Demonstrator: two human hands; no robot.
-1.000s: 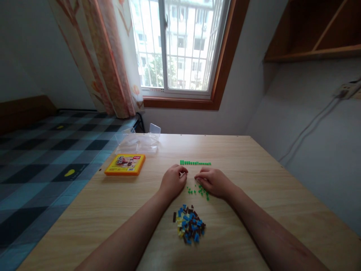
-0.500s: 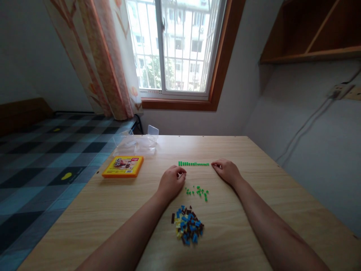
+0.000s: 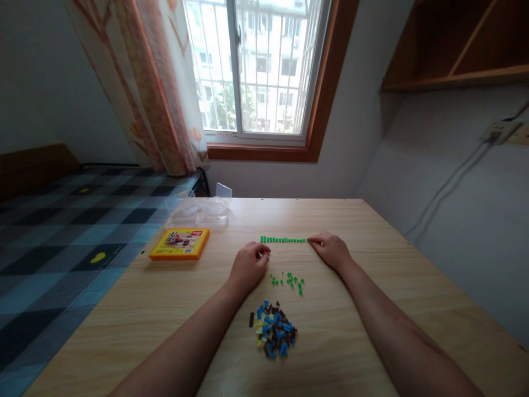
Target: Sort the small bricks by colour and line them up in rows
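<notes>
A row of small green building bricks [image 3: 283,240] lies across the table, larger pieces at its left end. My right hand [image 3: 330,249] is at the row's right end, its fingers pinched together at the last brick; whatever lies between the fingertips is too small to make out. My left hand [image 3: 251,263] rests on the table just below the row's left end, thumb and fingers curled together, their contents hidden. Several loose green bricks [image 3: 290,280] are scattered between my forearms. Closer to me is a pile of blue, brown and yellow bricks [image 3: 275,331].
A yellow-orange box [image 3: 179,244] with a printed picture lies at the table's left. Clear plastic containers [image 3: 206,209] stand behind it, at the far left corner. The wooden table [image 3: 330,342] adjoins a bed with a checked cover [image 3: 103,220].
My right hand has shifted slightly left, up against the right end of the green row. My left hand stays curled in nearly the same place.
</notes>
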